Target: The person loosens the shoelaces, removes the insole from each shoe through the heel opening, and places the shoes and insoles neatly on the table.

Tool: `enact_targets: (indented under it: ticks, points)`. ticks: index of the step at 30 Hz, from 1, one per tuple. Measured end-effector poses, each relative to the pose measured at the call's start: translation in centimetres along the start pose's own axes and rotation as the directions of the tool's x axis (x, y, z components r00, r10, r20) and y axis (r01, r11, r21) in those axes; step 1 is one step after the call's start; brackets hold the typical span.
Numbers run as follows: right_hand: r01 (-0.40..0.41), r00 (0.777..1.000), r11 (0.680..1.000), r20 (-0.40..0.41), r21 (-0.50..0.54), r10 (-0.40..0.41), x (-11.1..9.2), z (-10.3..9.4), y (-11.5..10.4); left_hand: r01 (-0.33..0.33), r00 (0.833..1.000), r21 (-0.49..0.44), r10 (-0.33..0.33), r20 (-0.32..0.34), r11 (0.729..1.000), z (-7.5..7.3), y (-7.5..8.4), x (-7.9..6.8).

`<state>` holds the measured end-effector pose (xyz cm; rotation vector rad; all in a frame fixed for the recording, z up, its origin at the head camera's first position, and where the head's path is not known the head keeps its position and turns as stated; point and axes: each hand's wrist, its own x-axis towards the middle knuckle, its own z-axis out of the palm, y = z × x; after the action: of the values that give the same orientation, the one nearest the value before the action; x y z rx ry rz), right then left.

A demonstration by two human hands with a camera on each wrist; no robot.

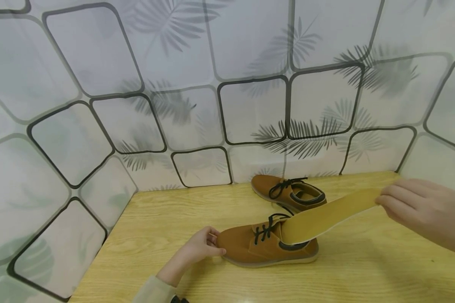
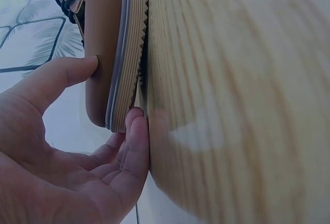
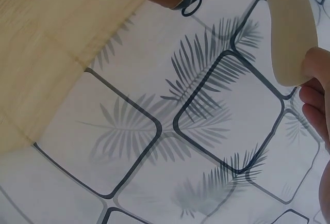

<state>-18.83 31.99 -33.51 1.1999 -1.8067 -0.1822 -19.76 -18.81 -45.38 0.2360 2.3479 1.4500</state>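
Note:
In the head view a brown lace-up shoe lies on the table, its toe to the left. My left hand grips that toe; in the left wrist view the thumb presses the upper and the other fingers reach under the ridged sole. A long tan insole slants down into the shoe's opening, where its lower end overlaps the collar. My right hand pinches the raised end. In the right wrist view the insole hangs from thumb and fingers.
A second brown shoe with dark laces stands just behind the first, near the back edge. The wood-grain table meets a patterned wall covering of leaves and rounded squares.

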Motion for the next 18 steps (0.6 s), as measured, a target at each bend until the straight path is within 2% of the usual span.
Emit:
enact_targets:
  ticks: [9, 14, 18]
  points:
    - [-0.021, 0.999, 1.0, 0.041, -0.019, 0.021, 0.0, -1.1, 0.6, -0.012, 1.0, 0.014, 0.012, -0.007, 1.0, 0.0, 0.1, -0.1]
    - [-0.065, 0.996, 0.998, -0.053, 0.012, 0.065, -0.4, -1.0, 1.0, -0.014, 1.0, 0.014, 0.014, -0.011, 1.0, 0.0, 0.2, -0.1]
    - [-0.09, 0.98, 0.994, -0.17, 0.053, 0.098, -0.5, -0.6, 1.3, -0.014, 1.0, 0.014, 0.014, -0.012, 1.0, 0.0, 0.2, -0.1]
